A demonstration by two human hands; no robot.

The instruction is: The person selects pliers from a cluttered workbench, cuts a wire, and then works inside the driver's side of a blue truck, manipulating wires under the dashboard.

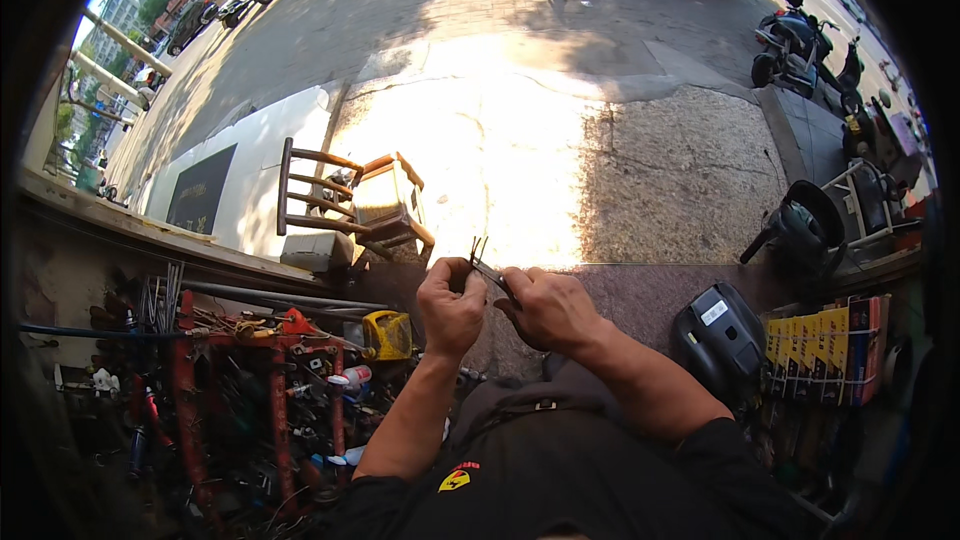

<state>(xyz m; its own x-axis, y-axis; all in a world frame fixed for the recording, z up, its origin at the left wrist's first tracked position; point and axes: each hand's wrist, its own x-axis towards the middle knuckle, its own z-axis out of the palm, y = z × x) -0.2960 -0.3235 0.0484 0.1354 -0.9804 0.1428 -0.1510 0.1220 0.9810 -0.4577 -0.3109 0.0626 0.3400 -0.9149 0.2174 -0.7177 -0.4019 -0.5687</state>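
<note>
In front of my body, my left hand (450,308) is closed, its thumb and forefinger pinching a thin piece with dark, wire-like ends (478,247) that stick up past the fingertips. What it is exactly is too small to make out. Just to the right, my right hand (553,308) is wrapped round a pair of pliers (489,272). The metal jaws point up and left and meet the thin piece beside my left fingertips. Most of the handles are hidden in my right palm.
A wooden chair (398,202) stands ahead on the left. Red metal frames (190,390), a yellow box-shaped object (388,335) and many loose tools crowd the left side. To the right are a black plastic case (722,335), strapped yellow boxes (815,352) and a black seat (805,223).
</note>
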